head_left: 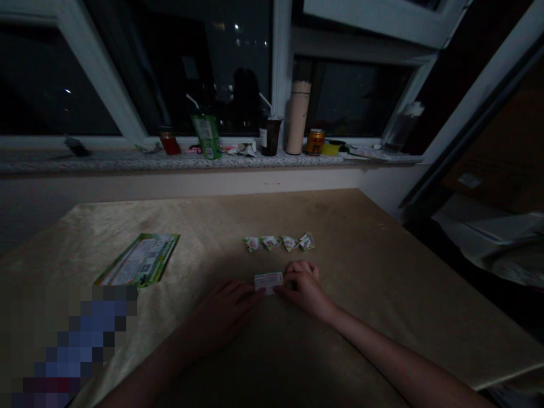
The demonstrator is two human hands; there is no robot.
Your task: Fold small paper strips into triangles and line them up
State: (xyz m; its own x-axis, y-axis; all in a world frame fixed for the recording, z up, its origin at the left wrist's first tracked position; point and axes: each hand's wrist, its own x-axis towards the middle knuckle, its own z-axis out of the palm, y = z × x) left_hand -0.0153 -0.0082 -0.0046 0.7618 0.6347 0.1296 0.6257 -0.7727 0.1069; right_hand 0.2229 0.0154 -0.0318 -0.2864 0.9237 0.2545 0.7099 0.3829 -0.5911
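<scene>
A small white rectangular packet (268, 279) with printed lines and a thin dark top edge sits between my two hands. My right hand (306, 289) is closed, its thumb and fingers pinching the packet's right side. From the other side, my left hand (229, 305) grips the lower left corner with thumb and fingertips; its fingers lie close together in shadow. Just beyond the hands, several small wrapped pieces stand in a row, among them a left-end wrapped piece (253, 243) and a right-end wrapped piece (306, 242). They look like twisted green-and-white wrappers; their contents are hidden.
A flat green printed bag (138, 262) lies on the cloth-covered table (340, 221) at left. On the granite sill (238, 163) stand a green drink pouch (206, 135), a dark cup (270, 136), a pink thermos (298, 116), a gold can (315, 141) and a red jar (170, 141).
</scene>
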